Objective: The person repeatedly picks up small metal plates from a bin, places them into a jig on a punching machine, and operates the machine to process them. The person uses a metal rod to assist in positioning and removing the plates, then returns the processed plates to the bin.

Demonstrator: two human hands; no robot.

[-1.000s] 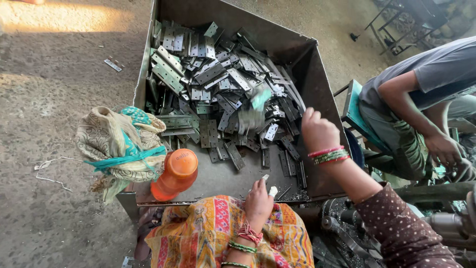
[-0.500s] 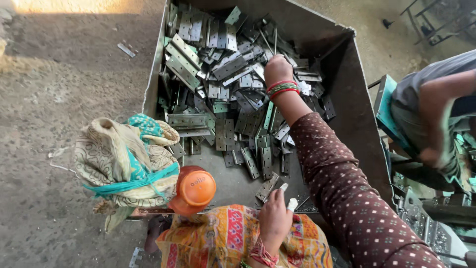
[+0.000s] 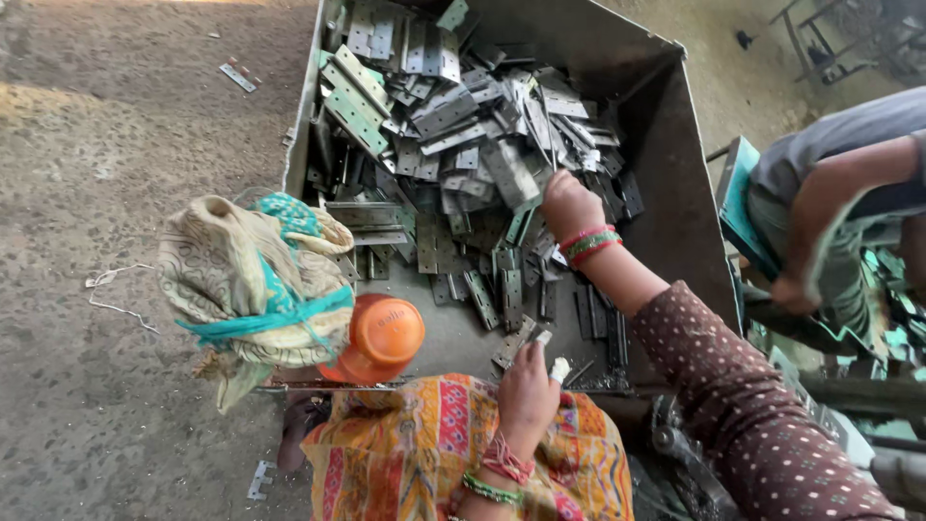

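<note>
Hinges [image 3: 453, 125] lie heaped in the metal bin [image 3: 675, 193], edges jutting everywhere. The right hand [image 3: 569, 205] is closed among them, on what I cannot tell; the left hand [image 3: 526, 391] pinches a small white piece [image 3: 559, 369]. Sharp corners could cut, or the pile slide.

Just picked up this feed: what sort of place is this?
Probably a small metalworking workshop: a big metal bin of flat hinge plates on a dirt floor, the right hand in the pile, another worker alongside.

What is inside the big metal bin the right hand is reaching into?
The metal bin holds a heap of flat metal hinges. The right hand rests on the heap. The bin floor beneath it is covered.
</note>
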